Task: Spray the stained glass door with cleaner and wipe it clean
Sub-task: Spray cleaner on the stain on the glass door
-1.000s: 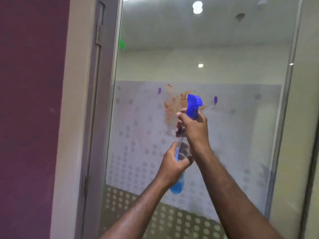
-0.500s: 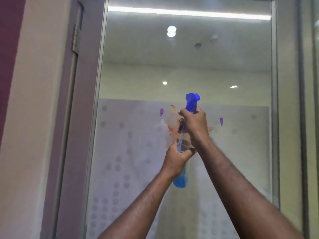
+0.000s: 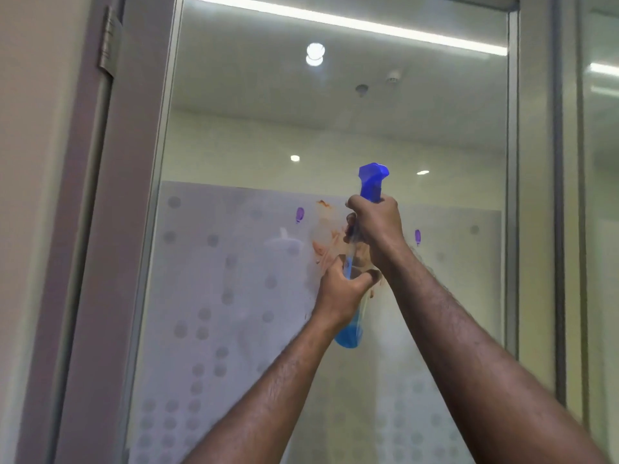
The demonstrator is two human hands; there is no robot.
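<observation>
A glass door (image 3: 234, 145) with a frosted dotted film fills the view. An orange-brown stain (image 3: 321, 242) smears the film near its top, partly hidden behind my hands. A clear spray bottle (image 3: 350, 333) with blue liquid and a blue trigger head (image 3: 371, 182) is held upright in front of the stain. My right hand (image 3: 376, 219) is wrapped around the bottle's neck at the trigger. My left hand (image 3: 341, 293) grips the bottle's body below. Two small purple marks (image 3: 299, 214) sit on the film either side of the stain.
A grey metal door frame (image 3: 134, 229) with a hinge (image 3: 109, 38) runs down the left, beside a beige wall. Another metal frame post (image 3: 556, 229) and a glass panel stand on the right. Ceiling lights reflect in the glass.
The view has tilted up and shifted, so the door's top edge and hinge now show. Both hands keep hold of the bottle, and the stain looks paler and more smeared than a second ago.
</observation>
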